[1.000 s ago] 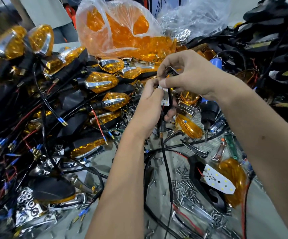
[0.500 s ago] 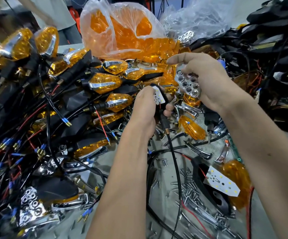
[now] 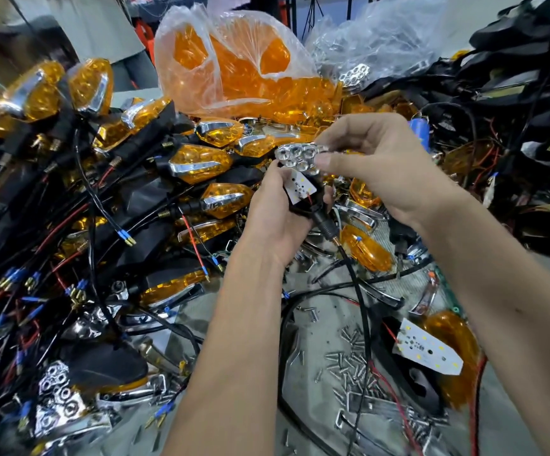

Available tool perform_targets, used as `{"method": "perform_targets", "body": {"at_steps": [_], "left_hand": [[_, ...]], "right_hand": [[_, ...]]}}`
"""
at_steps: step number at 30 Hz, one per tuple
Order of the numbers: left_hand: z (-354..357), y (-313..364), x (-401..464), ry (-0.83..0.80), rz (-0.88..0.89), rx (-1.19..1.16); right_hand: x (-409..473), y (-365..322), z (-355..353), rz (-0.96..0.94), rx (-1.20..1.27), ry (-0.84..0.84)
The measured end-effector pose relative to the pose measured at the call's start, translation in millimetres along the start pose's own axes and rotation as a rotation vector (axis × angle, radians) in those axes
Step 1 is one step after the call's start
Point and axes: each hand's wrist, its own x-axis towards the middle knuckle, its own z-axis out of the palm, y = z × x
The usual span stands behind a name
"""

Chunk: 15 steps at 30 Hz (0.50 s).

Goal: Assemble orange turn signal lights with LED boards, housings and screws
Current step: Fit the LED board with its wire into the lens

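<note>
My left hand [image 3: 278,222] grips a black housing [image 3: 319,215] with a white LED board [image 3: 300,189] seated in it; a black cable hangs from its stem. My right hand [image 3: 375,166] pinches a chrome reflector [image 3: 300,156] with several round cups, held just above the board and apart from it. A second white LED board [image 3: 426,352] lies in a black housing at the lower right beside an orange lens [image 3: 454,337]. Loose screws [image 3: 352,360] are scattered on the bench below my hands.
Finished orange signal lights [image 3: 201,161] with black stems and wires are piled on the left. A clear bag of orange lenses [image 3: 234,67] stands at the back, a bag of chrome reflectors [image 3: 365,47] beside it. Black housings are heaped on the right. A spare chrome reflector [image 3: 58,396] lies lower left.
My right hand has turned the chrome reflector and brought it left, over the LED board. My left hand has tilted the housing so that the board faces up.
</note>
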Motion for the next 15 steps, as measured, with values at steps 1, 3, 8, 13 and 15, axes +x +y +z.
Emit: {"method": "perform_targets", "body": {"at_steps": [1, 3, 8, 13, 15], "left_hand": [[0, 0, 0, 0.007, -0.003, -0.011], [0, 0, 1, 0.012, 0.007, -0.015], [1, -2, 0, 0.001, 0.014, 0.093], [0, -2, -1, -0.011, -0.012, 0.113], [0, -2, -2, -0.012, -0.022, 0.117]], "right_hand": [[0, 1, 0, -0.004, -0.026, -0.026], [-1, 2, -2, 0.003, -0.015, -0.069], [-2, 1, -10, 0.054, 0.038, -0.142], [-1, -3, -14, 0.033, -0.045, -0.185], [-1, -4, -14, -0.015, -0.17, -0.209]]}}
